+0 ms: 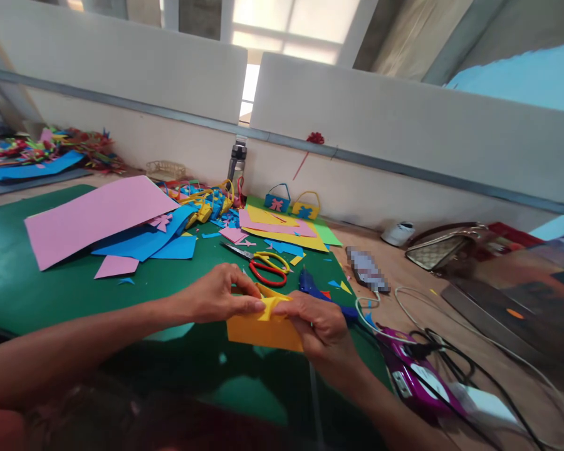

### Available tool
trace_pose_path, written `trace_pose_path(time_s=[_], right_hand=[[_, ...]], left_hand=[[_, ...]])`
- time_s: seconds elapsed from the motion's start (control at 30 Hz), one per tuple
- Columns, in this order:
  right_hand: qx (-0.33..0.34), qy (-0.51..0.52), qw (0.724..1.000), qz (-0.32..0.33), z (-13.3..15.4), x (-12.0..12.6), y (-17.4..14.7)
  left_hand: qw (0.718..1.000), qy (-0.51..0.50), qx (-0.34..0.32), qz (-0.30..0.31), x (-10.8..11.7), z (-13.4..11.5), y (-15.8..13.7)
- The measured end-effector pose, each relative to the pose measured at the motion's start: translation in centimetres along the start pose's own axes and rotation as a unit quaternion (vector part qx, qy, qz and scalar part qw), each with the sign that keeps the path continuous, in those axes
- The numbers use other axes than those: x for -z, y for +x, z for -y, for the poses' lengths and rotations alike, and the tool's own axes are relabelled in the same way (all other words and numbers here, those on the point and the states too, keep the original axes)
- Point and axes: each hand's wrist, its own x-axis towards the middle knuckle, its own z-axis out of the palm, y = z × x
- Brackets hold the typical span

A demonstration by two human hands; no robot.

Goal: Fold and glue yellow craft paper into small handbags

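A folded piece of yellow paper, box-like in shape, is held between both hands above the green mat. My left hand pinches its top edge from the left, thumb pressed on the paper. My right hand grips its right side, with the fingers at the top fold. Part of the paper is covered by the fingers. Just beyond the hands lie scissors with red and yellow handles, blades apart. A blue glue gun rests beside my right hand, partly hidden by it.
Pink sheets and blue sheets lie at left; yellow sheets lie behind the scissors. Two small paper bags stand near the wall. At right are a phone, a purple power strip and loose cables.
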Motion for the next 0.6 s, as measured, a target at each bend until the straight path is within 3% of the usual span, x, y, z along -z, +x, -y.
trace_pose_path(time_s=[0.33, 0.5, 0.6], right_hand=[[-0.072, -0.022, 0.997, -0.027, 0.4, 0.3, -0.1], [-0.036, -0.095, 0.993, -0.057, 0.4, 0.6, -0.1], [-0.010, -0.110, 0.992, -0.058, 0.2, 0.7, -0.3]], left_hand=[[0.999, -0.030, 0.009, -0.007, 0.6, 0.5, 0.4], [0.999, 0.017, 0.022, -0.016, 1.0, 0.4, 0.4], [0.999, 0.040, -0.010, -0.007, 1.2, 0.4, 0.4]])
